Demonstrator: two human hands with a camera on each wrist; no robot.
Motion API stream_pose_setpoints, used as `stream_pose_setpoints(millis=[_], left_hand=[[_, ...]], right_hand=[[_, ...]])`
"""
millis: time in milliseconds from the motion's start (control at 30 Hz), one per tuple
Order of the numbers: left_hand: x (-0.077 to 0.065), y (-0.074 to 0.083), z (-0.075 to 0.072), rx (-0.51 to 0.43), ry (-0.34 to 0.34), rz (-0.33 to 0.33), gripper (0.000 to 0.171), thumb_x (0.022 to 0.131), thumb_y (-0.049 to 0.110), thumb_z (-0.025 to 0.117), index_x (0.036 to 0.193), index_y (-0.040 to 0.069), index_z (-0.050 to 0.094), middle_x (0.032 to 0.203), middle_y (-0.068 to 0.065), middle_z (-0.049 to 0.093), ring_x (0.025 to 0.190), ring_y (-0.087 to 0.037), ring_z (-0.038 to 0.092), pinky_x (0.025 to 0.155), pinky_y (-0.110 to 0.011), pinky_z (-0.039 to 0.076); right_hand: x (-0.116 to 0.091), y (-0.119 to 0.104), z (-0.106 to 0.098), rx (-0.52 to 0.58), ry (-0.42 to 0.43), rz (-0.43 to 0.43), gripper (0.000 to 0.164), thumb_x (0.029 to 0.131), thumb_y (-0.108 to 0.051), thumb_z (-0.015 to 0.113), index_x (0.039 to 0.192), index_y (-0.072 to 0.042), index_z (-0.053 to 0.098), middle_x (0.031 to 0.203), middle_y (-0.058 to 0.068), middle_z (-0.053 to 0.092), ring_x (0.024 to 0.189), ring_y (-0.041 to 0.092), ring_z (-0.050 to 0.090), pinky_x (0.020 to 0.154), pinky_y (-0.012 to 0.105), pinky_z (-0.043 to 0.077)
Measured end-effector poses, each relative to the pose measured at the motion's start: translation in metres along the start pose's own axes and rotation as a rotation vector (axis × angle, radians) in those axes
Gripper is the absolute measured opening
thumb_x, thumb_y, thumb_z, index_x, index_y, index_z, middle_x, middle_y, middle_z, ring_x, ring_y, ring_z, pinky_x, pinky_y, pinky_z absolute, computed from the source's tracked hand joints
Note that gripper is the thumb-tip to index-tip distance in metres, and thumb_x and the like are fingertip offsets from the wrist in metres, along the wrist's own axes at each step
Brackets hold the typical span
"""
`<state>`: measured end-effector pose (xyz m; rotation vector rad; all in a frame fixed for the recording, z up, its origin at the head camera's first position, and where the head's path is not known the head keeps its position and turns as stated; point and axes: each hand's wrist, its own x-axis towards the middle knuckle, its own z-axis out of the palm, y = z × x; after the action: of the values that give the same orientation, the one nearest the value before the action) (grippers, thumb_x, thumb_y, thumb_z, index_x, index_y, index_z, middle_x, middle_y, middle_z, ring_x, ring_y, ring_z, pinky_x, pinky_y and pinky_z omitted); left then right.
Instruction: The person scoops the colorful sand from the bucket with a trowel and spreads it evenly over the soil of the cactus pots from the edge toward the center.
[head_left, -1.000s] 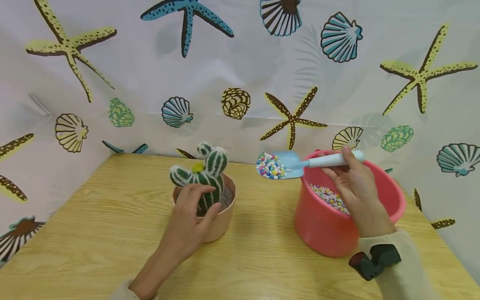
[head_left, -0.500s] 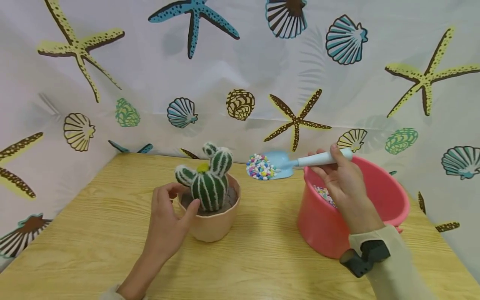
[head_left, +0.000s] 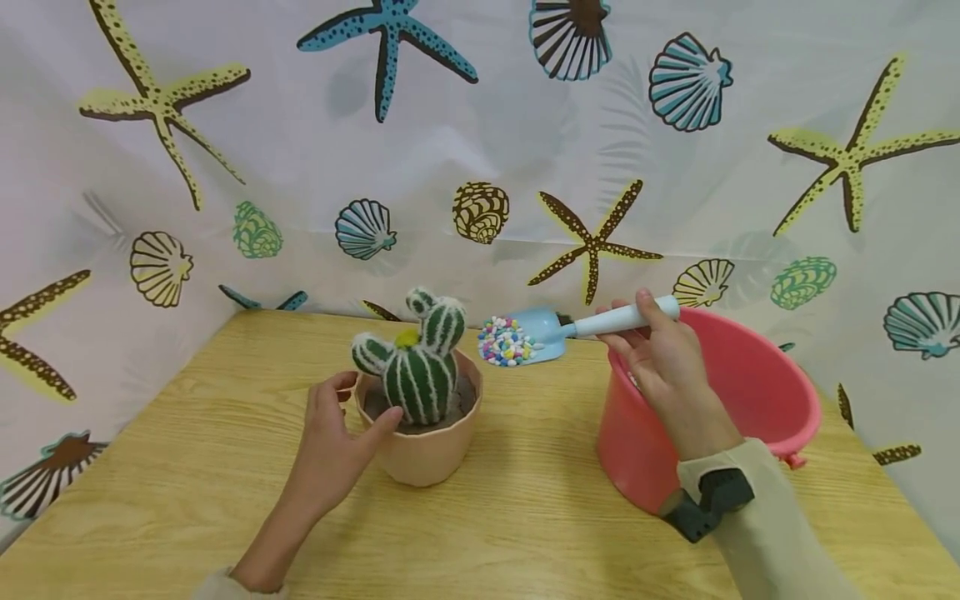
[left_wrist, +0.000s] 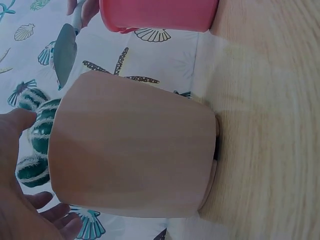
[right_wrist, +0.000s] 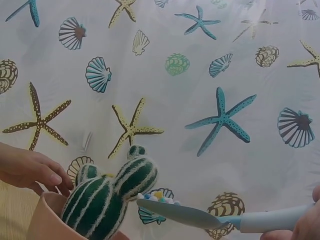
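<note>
My right hand grips the pale handle of a light blue hand trowel, held roughly level in the air. Small multicoloured pebbles lie heaped on its blade. In the right wrist view, the blade tip overlaps the edge of a green, white-striped fuzzy cactus. The cactus stands in grey soil inside a peach flowerpot. My left hand is at the pot's left side, thumb and fingers spread near the rim; the left wrist view shows them loosely bent beside the cactus.
A red bucket stands on the wooden table at the right, under my right forearm. Behind the table hangs a white cloth printed with shells and starfish. A black device sits on my right wrist.
My right hand has carried the loaded trowel left, away from the bucket and closer to the cactus. My left hand has shifted from in front of the cactus to the pot's left side.
</note>
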<state>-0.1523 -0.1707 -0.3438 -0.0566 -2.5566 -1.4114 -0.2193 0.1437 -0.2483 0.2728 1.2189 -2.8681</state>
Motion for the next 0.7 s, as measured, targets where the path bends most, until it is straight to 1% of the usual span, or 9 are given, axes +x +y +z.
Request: stream_pose_setpoints(millis=[67, 133, 267, 367, 533, 700], left_hand=[[0.001, -0.002, 0.0, -0.007, -0.037, -0.025, 0.081, 0.092, 0.044, 0.058, 0.146, -0.002, 0.018, 0.146, -0.025, 0.021, 0.131, -0.039, 0.027, 0.099, -0.056, 0.035], [0.002, -0.004, 0.0, -0.011, -0.07, -0.031, 0.085, 0.092, 0.045, 0.058, 0.148, -0.002, 0.013, 0.149, -0.026, 0.016, 0.135, -0.041, 0.024, 0.102, -0.059, 0.033], [0.006, -0.01, -0.001, -0.016, -0.109, -0.001, 0.088, 0.092, 0.044, 0.058, 0.15, 0.0, 0.009, 0.152, -0.026, 0.012, 0.137, -0.043, 0.02, 0.103, -0.063, 0.031], [0.009, -0.013, -0.002, -0.015, -0.128, 0.019, 0.09, 0.091, 0.043, 0.06, 0.151, 0.002, 0.008, 0.152, -0.026, 0.01, 0.138, -0.043, 0.02, 0.104, -0.064, 0.029], [0.014, -0.017, -0.003, -0.006, -0.171, 0.049, 0.095, 0.088, 0.042, 0.065, 0.152, 0.004, 0.006, 0.153, -0.027, 0.008, 0.14, -0.044, 0.017, 0.106, -0.066, 0.025], [0.018, -0.018, -0.004, 0.026, -0.21, 0.094, 0.098, 0.085, 0.041, 0.069, 0.152, 0.004, 0.008, 0.153, -0.027, 0.008, 0.139, -0.043, 0.02, 0.107, -0.064, 0.026]], right_hand=[[0.002, 0.001, 0.001, -0.007, 0.011, 0.002, 0.028, 0.096, -0.02, 0.051, 0.121, -0.012, 0.042, 0.119, 0.01, 0.043, 0.117, 0.028, 0.051, 0.099, 0.045, 0.038], [0.003, 0.002, 0.003, -0.015, 0.018, 0.006, 0.029, 0.096, -0.02, 0.051, 0.122, -0.012, 0.042, 0.119, 0.01, 0.043, 0.116, 0.028, 0.051, 0.099, 0.044, 0.038], [0.004, 0.003, 0.005, -0.025, 0.017, 0.014, 0.026, 0.097, -0.02, 0.049, 0.121, -0.012, 0.043, 0.12, 0.01, 0.042, 0.118, 0.029, 0.05, 0.1, 0.044, 0.038], [0.004, 0.005, 0.007, -0.034, 0.013, 0.013, 0.021, 0.097, -0.019, 0.048, 0.117, -0.012, 0.045, 0.121, 0.011, 0.042, 0.115, 0.028, 0.052, 0.101, 0.043, 0.038], [0.005, 0.007, 0.01, -0.06, 0.009, 0.007, 0.018, 0.098, -0.019, 0.048, 0.113, -0.01, 0.046, 0.115, 0.011, 0.043, 0.103, 0.026, 0.057, 0.101, 0.043, 0.04], [0.007, 0.01, 0.011, -0.09, -0.006, 0.002, 0.016, 0.098, -0.019, 0.047, 0.111, -0.009, 0.046, 0.112, 0.012, 0.044, 0.09, 0.022, 0.062, 0.101, 0.043, 0.039]])
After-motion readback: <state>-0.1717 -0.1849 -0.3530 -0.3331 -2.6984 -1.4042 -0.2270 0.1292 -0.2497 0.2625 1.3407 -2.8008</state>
